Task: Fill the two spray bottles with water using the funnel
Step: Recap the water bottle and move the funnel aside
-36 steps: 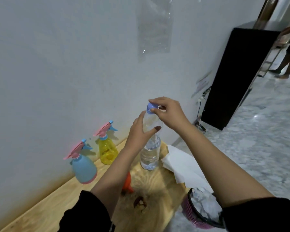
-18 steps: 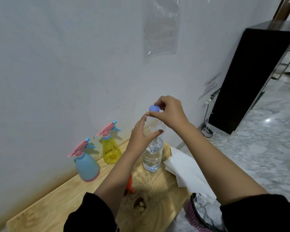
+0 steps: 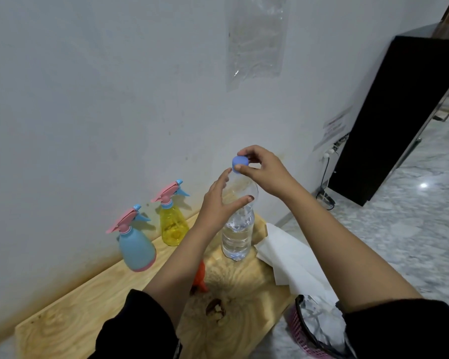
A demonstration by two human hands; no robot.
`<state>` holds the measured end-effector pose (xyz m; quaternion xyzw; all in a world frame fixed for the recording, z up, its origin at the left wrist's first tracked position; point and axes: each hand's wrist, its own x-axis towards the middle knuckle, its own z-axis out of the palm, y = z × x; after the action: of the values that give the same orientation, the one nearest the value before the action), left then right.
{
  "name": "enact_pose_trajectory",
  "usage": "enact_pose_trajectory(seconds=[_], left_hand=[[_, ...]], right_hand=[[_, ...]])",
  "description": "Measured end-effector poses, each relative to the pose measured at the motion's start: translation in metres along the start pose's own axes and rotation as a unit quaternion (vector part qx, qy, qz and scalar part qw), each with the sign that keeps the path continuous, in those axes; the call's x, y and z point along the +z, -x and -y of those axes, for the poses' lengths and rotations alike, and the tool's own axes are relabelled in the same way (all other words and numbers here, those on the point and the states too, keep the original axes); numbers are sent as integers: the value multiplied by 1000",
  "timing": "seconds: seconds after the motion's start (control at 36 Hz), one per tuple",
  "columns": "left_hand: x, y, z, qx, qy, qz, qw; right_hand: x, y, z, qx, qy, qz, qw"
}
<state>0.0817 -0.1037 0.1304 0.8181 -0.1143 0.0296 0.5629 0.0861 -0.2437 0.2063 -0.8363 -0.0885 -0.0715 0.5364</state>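
1. A wooden table (image 3: 94, 301) stands against a white wall (image 3: 88, 99); the floor is marble.
2. The left hand (image 3: 218, 203) grasps the bottle (image 3: 237, 229) at its shoulder. The right hand (image 3: 265, 172) pinches the blue cap (image 3: 240, 163).
3. Two sprayers, blue (image 3: 136, 244) and yellow (image 3: 173, 224), stand at the wall edge. The orange funnel (image 3: 200, 277) lies under the left forearm. Tissue (image 3: 290, 257) hangs over the right edge, above a bin (image 3: 311, 332).

Just under the right hand (image 3: 263, 172), a clear glossy plastic water bottle (image 3: 237, 234) stands on a pale, grainy wooden table (image 3: 94, 301). Beside the left hand (image 3: 218, 206), two smooth plastic spray bottles: translucent yellow (image 3: 173, 224), matt blue (image 3: 136, 248).
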Motion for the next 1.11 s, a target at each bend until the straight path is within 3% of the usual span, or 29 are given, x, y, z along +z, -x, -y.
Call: enact_pose_trajectory(seconds=[0.08, 0.14, 0.42, 0.61, 0.67, 0.78, 0.86, 0.97, 1.11], left_hand=[[0, -1, 0, -3, 2, 2, 1000], [0, -1, 0, -4, 2, 1, 1000], [5, 6, -2, 12, 5, -24, 1000], [8, 13, -4, 4, 2, -73, 997], [8, 15, -3, 3, 4, -77, 997], [6, 15, -2, -1, 11, -73, 997], [6, 14, -3, -1, 12, -66, 998], [8, 14, -4, -2, 11, -74, 997], [14, 12, 1, 0, 1, -86, 996]], right_hand=[[-4, 0, 0, 8, 11, 76, 997], [-5, 1, 0, 11, 5, 75, 997], [7, 11, 4, -5, 2, -73, 997], [25, 13, -3, 11, -68, -182, 981], [26, 13, -6, 15, -91, -171, 981], [23, 14, -10, 25, -161, -45, 986], [18, 11, -10, 21, -153, -5, 988], [19, 9, -10, 22, -105, -46, 993], [31, 17, -7, 28, -145, -150, 978]])
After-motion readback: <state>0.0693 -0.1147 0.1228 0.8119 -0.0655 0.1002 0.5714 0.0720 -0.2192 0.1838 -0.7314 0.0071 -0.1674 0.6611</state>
